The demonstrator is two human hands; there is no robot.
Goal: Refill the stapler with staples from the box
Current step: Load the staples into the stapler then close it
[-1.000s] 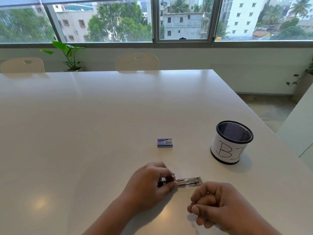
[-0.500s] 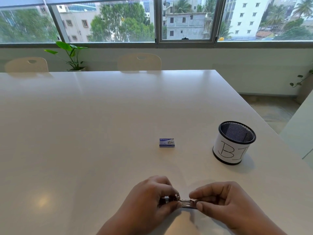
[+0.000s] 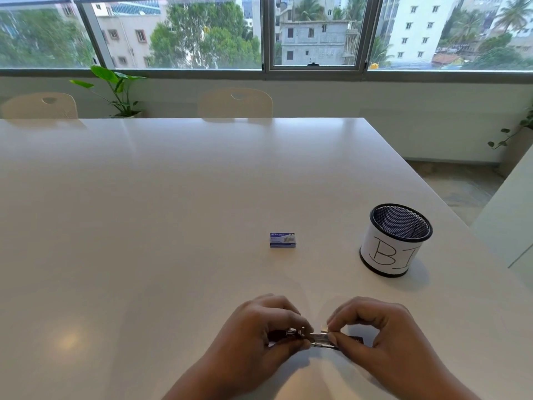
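The right hand (image 3: pixel 383 339), which a second ago lay curled and idle on the table (image 3: pixel 173 212), has come across to the stapler (image 3: pixel 320 339) and now pinches its metal part between thumb and forefinger. The left hand (image 3: pixel 259 339) still grips the other end, fingers closed round it. Both hands have drawn the stapler nearer the body, just above or on the table; I cannot tell which. This looks like the opening of the staple channel, so loading has not begun.

The box of staples (image 3: pixel 283 240) lies shut and untouched, well beyond the stapler. To the right of the box stands a mesh pen cup (image 3: pixel 395 241) with a paper label.

The table is white and glossy. Beyond the box, two pale chairs (image 3: pixel 235 102) face it, a leafy plant (image 3: pixel 115 88) between them, under wide windows (image 3: pixel 184 33).
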